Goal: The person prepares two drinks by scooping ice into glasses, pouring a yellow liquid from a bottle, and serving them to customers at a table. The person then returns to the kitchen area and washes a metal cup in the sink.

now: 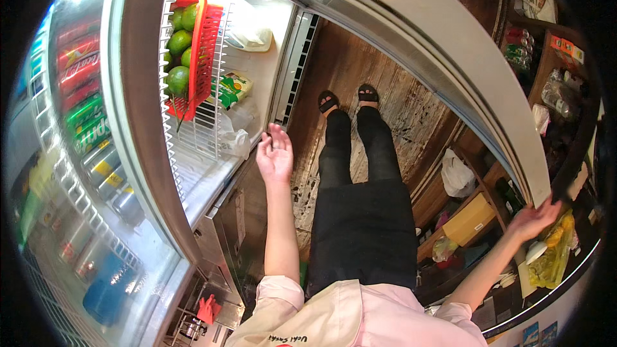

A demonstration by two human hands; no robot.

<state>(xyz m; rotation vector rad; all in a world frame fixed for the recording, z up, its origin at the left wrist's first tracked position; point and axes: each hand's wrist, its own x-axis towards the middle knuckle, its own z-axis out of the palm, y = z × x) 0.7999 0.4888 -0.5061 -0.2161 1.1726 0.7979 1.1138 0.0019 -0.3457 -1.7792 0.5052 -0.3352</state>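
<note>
My left hand is raised before the open glass-door refrigerator, palm up, with nothing in it. It is nearest to a white plastic bag at the front of the refrigerator floor. Out to the right, my right hand is at the edge of the swung-open refrigerator door, its fingers against that edge. A red plastic basket of green citrus fruit sits on a white wire shelf. Beyond it are a green-and-white packet and a translucent plastic jug.
Behind glass on the left stand red soda cans, green cans and a blue container. Wooden shelves on the right hold a white bag, a cardboard box and a yellow bag. The worn wooden floor lies below.
</note>
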